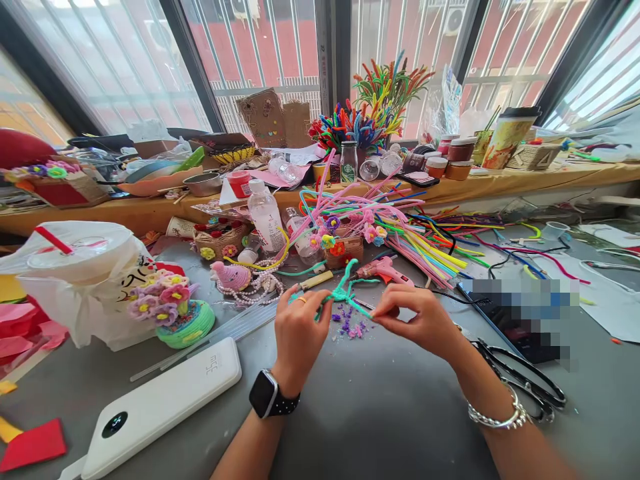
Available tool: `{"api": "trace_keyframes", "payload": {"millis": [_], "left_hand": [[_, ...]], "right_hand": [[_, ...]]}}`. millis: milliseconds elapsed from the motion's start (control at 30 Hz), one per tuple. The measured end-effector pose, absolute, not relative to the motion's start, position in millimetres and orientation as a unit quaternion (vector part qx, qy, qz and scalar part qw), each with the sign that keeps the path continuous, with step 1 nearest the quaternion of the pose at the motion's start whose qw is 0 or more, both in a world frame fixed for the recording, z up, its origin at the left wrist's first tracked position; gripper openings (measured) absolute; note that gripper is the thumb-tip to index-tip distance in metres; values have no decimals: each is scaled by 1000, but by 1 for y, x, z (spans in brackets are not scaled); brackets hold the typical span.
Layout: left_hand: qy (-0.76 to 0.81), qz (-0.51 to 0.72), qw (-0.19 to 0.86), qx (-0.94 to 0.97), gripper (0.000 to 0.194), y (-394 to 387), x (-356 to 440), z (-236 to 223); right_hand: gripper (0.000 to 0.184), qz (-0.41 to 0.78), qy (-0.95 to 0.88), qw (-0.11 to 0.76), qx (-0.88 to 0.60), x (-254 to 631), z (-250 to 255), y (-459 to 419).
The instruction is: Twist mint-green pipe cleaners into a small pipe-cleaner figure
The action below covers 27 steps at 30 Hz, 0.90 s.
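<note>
Item 1: one teal pipe-cleaner piece (342, 293), knotted at its middle with loose ends, held above the grey table (370, 420); I take it as the clock's centre, noon toward the windows. Item 2: my left hand (303, 337), between 7 and 8 o'clock, thumb and fingertips closed on the piece's near side. Item 3: my right hand (423, 319), between 3 and 4, thumb and forefinger pinched tight on one strand's end. Also listed from my remote seat: purple and pink scraps (346, 325), at 6; pink glue gun (384, 269), at 2; bundle of coloured pipe cleaners (420, 250), between 1 and 2; small basket with flowers (345, 255), at 12; clear bottle (267, 217), between 10 and 11; green crocheted pot with flowers (186, 325), at 9; white power bank (170, 403), at 8; dark phone (493, 320), at 3.
</note>
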<state>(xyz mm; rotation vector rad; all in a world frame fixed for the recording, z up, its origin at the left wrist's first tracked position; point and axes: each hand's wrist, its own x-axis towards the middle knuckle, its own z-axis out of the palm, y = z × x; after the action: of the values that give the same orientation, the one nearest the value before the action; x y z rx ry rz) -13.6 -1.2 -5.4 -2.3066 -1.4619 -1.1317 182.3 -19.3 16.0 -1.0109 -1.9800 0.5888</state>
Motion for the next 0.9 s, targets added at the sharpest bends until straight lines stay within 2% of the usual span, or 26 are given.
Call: {"api": "trace_keyframes", "payload": {"millis": [133, 233, 367, 533, 900], "left_hand": [[-498, -430, 38, -752, 11, 2, -18, -5], [-464, -436, -13, -771, 11, 3, -18, -5], [-468, -435, -45, -768, 13, 3, -17, -4], [-468, -374, -78, -797, 14, 3, -14, -4], [-477, -348, -197, -782, 15, 0, -9, 0]], "right_hand": [[10, 209, -805, 325, -451, 180, 7, -13], [12, 146, -768, 324, -532, 182, 0, -7], [10, 109, -711, 400, -568, 186, 0, -5], [14, 42, -666, 490, -560, 186, 3, -10], [12, 20, -616, 522, -590, 183, 1, -11]]}}
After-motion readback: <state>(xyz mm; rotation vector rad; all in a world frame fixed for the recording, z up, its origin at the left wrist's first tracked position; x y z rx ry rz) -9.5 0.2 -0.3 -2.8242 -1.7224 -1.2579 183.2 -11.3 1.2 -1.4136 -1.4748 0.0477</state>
